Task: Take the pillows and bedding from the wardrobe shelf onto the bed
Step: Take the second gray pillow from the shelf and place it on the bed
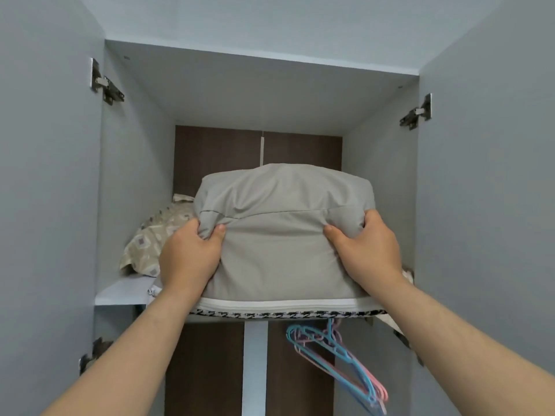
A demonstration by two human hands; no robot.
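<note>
A plump grey pillow [279, 229] sits at the front of the upper wardrobe shelf [123, 291]. My left hand [189, 253] pinches its left front corner, thumb on the front face. My right hand [365, 247] grips the right front corner the same way. Under the pillow lies a flat white bedding case with a zip and a black-and-white houndstooth edge [285, 309], overhanging the shelf's front. A beige patterned pillow [153, 238] lies behind and to the left, partly hidden by the grey one and my left hand.
Both grey wardrobe doors [45, 175] stand wide open at either side, hinges [108, 87] showing. Below the shelf, blue and pink plastic hangers [339, 358] hang on the right. The back panel is dark brown. The bed is out of view.
</note>
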